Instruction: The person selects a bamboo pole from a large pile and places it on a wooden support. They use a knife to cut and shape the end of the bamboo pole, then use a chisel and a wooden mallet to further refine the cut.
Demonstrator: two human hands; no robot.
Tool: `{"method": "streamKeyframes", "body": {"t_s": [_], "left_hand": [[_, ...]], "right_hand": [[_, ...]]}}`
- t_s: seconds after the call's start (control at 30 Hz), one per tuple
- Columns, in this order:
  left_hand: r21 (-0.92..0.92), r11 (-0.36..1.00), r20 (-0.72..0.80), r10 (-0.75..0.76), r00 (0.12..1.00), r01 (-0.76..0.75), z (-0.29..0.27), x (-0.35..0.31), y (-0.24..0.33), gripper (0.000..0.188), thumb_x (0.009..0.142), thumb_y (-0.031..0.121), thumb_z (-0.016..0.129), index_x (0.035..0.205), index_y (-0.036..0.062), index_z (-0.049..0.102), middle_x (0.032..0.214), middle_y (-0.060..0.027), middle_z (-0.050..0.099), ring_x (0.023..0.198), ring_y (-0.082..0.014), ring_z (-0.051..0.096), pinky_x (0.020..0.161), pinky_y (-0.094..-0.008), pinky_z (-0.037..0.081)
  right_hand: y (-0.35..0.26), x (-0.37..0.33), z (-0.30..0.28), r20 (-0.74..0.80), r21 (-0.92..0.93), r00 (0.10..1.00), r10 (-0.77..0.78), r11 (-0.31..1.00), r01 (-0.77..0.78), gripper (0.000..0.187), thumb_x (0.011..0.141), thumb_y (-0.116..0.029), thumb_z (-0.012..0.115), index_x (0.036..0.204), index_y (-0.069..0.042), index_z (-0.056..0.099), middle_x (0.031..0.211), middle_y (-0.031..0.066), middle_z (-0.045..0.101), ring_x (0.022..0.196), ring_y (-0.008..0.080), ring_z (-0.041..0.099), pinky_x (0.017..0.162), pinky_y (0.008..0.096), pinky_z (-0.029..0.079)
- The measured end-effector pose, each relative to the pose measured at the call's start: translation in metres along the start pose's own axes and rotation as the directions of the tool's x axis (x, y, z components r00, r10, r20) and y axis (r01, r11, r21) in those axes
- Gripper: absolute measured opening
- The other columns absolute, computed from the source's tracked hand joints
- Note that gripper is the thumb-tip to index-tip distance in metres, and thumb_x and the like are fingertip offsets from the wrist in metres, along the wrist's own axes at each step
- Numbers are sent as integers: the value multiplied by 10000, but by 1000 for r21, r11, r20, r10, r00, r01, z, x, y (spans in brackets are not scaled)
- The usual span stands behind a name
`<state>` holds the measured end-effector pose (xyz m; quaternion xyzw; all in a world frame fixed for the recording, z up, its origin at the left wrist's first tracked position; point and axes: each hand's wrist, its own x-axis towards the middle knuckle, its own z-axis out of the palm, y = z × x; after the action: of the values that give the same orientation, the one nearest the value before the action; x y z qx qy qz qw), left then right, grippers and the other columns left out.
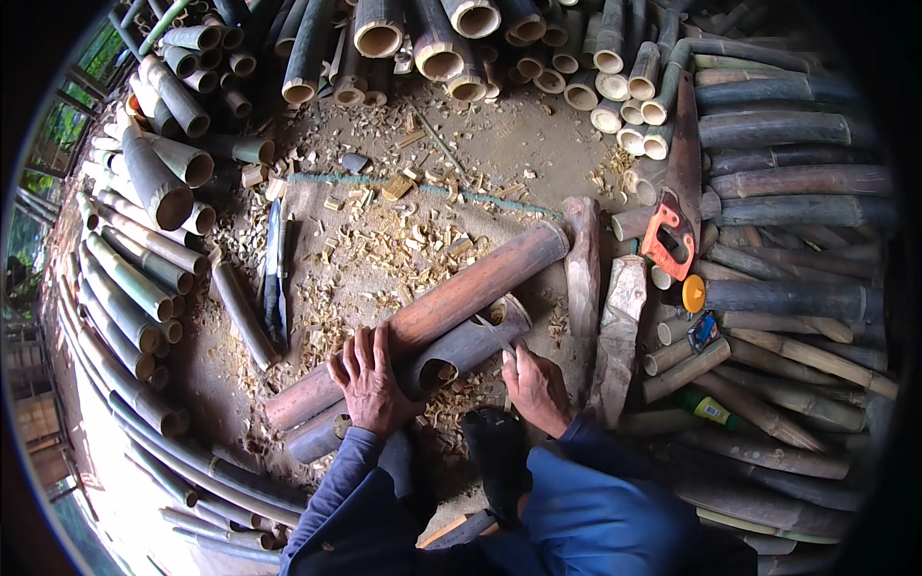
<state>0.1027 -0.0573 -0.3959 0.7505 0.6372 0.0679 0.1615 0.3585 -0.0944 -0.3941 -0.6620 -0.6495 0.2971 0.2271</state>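
A reddish-brown bamboo pole (480,288) lies slantwise before me, alongside a dark grey bamboo pole (463,349) with openings cut in its side. Over the reddish pole curl the fingers of my left hand (376,384), its palm near the dark one, holding it down. My right hand (538,389) is closed round a knife (496,334), whose thin blade reaches to the opening near the dark pole's right end. The handle is hidden in my fist. Both poles rest on a burlap mat (336,230) strewn with wood chips (394,240).
Stacked bamboo poles (807,182) ring the place on the left, far side and right. A handsaw (667,230) with an orange handle leans at the right. Two hewn wood blocks (615,326) lie beside the poles. A dark blade-like tool (276,269) lies left.
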Motion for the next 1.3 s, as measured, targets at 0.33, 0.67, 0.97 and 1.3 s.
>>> {"method": "streamKeyframes", "body": {"t_s": [0.33,0.67,0.97,1.3], "left_hand": [[-20,1000,64,-22,998,23,-5,-2,0,1290,459,452,913,1539,106,297,1489,-188,350,1408,-404,307,1156,-634,145],[-129,990,-147,-77,986,58,-30,-55,-31,1176,497,413,939,1480,103,373,1458,-196,384,1406,-418,307,1172,-591,211],[157,951,-19,-266,964,265,-25,-139,-112,773,637,229,793,1347,102,515,1301,-148,488,1259,-358,448,1095,-521,318],[-261,883,-58,-417,907,390,-40,-194,-122,702,520,280,815,1184,128,647,1167,-114,562,1129,-338,546,952,-449,464]], "right_hand": [[-6,-3,25,-38,-75,999,37,996,-40,172,1002,-185,557,1004,-13,555,760,242,646,668,437,649,551,503,498],[-15,-20,-2,-65,16,935,349,937,-348,286,1024,-260,540,1100,12,585,804,243,653,767,451,638,657,524,478],[114,-105,42,-125,-214,850,512,822,-527,648,980,-163,523,1534,54,266,1529,307,378,1404,426,403,1166,419,330],[97,-88,40,-74,-290,851,520,805,-517,762,923,-144,575,1565,-14,185,1387,328,501,1222,472,540,1035,494,438]]}}
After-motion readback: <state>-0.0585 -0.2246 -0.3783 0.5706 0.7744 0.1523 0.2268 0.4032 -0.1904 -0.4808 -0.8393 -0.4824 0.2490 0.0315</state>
